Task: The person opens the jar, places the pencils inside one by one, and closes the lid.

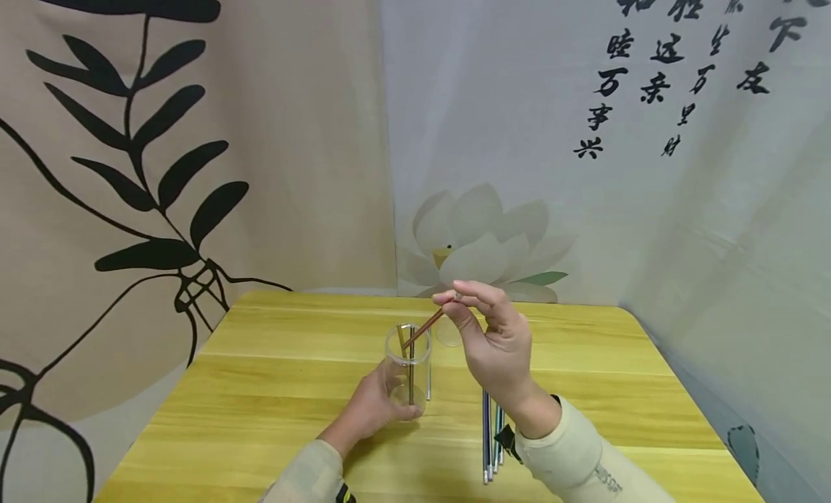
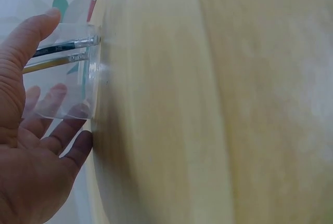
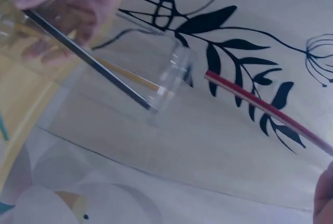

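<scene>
My left hand (image 1: 373,409) grips a clear cup (image 1: 418,384) low on its side, thumb in front, with the cup standing on the table. Inside the cup lean a black pencil (image 3: 88,57) and a yellow pencil (image 2: 49,65). Up to the right, my right hand (image 1: 500,344) pinches a red pencil (image 1: 425,328) near its upper end between thumb and fingers. The red pencil slants down leftward, its lower end overlapping the cup's mouth in the head view; the right wrist view shows that end just outside the rim.
Several dark and teal pencils (image 1: 487,445) lie side by side on the wooden table (image 1: 273,387), below the right forearm. Behind the right hand a faint, clear round thing (image 1: 448,335) shows on the tabletop. Printed cloth (image 1: 311,164) hangs beyond the far edge.
</scene>
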{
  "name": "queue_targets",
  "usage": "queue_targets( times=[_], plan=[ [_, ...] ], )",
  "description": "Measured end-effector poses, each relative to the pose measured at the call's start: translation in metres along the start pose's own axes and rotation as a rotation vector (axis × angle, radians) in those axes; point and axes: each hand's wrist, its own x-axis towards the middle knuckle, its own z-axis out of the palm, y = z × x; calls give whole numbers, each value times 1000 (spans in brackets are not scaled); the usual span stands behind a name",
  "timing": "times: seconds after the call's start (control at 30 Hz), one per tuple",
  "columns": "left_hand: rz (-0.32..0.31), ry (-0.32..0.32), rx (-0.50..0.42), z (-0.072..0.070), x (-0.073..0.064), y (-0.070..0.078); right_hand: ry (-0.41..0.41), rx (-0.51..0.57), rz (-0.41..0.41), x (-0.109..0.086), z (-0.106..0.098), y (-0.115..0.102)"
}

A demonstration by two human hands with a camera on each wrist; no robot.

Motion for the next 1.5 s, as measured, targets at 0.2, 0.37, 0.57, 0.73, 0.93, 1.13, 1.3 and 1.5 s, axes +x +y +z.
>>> queue_targets(
  times=[0.2,0.37,0.57,0.73,0.93,1.13,1.3,1.5],
  plan=[
    [-9,2,-3,2,0,1,41,-33,-62,9,-6,-2],
    [11,7,17,1,0,-1,15,-44,-35,6,-7,-1],
    [27,2,25,1,1,-1,-32,-63,-31,-3,-4,4],
    [39,8,31,1,1,-1,-86,-122,-93,-10,-2,13],
    [42,1,49,1,1,0,-74,-127,-66,-12,-4,19],
    [43,6,71,1,1,0,-64,-141,-96,-10,-5,23],
    [55,10,80,1,2,0,-95,-199,-43,-14,-3,28],
    [57,13,82,1,2,-2,-223,-292,107,-38,5,39]
  ],
)
